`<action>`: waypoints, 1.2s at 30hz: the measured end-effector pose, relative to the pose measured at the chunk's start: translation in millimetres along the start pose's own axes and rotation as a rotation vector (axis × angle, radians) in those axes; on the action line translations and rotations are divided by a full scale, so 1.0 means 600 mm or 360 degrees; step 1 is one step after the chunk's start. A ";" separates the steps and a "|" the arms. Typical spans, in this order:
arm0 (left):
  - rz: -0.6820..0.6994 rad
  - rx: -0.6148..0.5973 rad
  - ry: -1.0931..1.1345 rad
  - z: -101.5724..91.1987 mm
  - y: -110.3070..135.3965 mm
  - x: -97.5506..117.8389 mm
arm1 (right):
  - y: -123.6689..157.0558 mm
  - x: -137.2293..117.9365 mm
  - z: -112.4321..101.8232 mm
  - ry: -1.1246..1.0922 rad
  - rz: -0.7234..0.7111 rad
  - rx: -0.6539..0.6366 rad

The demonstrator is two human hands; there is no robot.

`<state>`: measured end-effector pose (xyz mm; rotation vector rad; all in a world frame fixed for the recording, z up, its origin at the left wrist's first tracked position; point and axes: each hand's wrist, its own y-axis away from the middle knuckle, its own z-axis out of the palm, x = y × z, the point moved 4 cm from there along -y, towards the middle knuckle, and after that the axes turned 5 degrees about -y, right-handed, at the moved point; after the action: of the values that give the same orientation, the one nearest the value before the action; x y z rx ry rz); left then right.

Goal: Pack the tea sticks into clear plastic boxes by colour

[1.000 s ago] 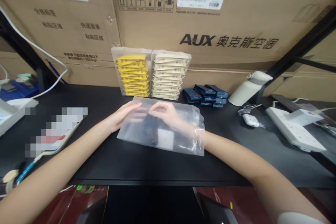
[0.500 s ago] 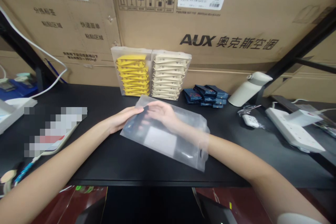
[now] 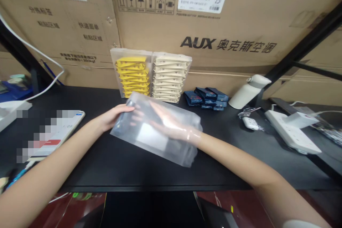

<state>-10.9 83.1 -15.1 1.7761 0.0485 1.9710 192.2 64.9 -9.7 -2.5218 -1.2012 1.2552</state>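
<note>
A frosted clear plastic bag (image 3: 171,149) with a white label (image 3: 153,135) hangs tilted above the black table. At its left end my left hand (image 3: 117,114) grips the bag, thumb on the near face and some fingers showing through from behind. A dark bluish shape (image 3: 117,128) shows dimly inside that end; its kind is unclear. My right hand (image 3: 171,124) reaches into the bag from its right end, up to the wrist. Its fingers look stretched out and apart, slightly blurred, with nothing visible in them.
Behind stand clear packs of yellow packets (image 3: 133,76) and cream packets (image 3: 171,78). Dark blue packets (image 3: 208,98) lie beside a white bottle (image 3: 247,92). A power strip (image 3: 291,131) and wrapped white case (image 3: 250,123) are right; a phone (image 3: 62,131) is left. Cardboard boxes (image 3: 149,35) back the table.
The bag and my left hand have shifted left. My right hand has drawn back a little toward the bag's opening, and its fingers have straightened.
</note>
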 end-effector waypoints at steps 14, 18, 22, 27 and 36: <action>-0.0020 0.0319 0.0106 -0.069 -0.002 0.023 | 0.097 0.154 -0.206 0.1326 0.0096 0.0455; -0.0009 0.0336 0.0120 -0.061 0.002 0.023 | 0.089 0.180 -0.205 0.1483 0.0214 0.0385; -0.0015 0.0309 0.0108 -0.051 0.004 0.023 | 0.075 0.193 -0.200 0.1509 0.0250 0.0398; 0.0020 0.0305 0.0123 -0.050 0.003 0.022 | 0.077 0.156 -0.205 0.1219 0.0049 0.0625; 0.0241 0.0470 0.0200 -0.058 0.009 0.035 | 0.111 0.116 -0.197 -0.0278 0.0426 0.1373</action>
<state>-46.6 96.1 1.1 1.8798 0.2665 2.2808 341.4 96.5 -2.2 -1.9638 -0.2071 1.6110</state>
